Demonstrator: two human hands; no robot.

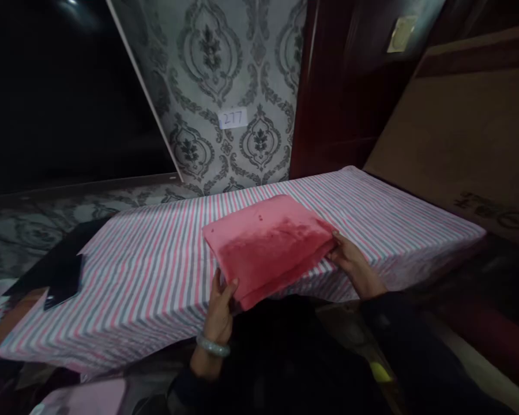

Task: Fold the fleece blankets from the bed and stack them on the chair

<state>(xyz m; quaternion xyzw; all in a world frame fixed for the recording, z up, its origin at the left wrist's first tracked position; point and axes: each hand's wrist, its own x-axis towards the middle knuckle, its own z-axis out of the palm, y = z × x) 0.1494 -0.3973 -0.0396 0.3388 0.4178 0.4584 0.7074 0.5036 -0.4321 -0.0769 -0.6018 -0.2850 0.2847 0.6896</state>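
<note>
A folded pink-red cloth [268,245] lies across the front part of a table covered in a striped cloth [155,259], its near edge reaching the table's front edge. My left hand [219,308], with a pale bangle at the wrist, grips the near left edge of the folded cloth, thumb on top. At the right corner my right hand [349,256] pinches the cloth between thumb and fingers. Dark patches show on the cloth's upper face.
A dark screen [69,98] stands at the back left. Below it a dark flat object [64,282] lies on the table's left end. A large cardboard box [471,127] leans at the right. Patterned wallpaper bears a paper label [233,118] reading 277.
</note>
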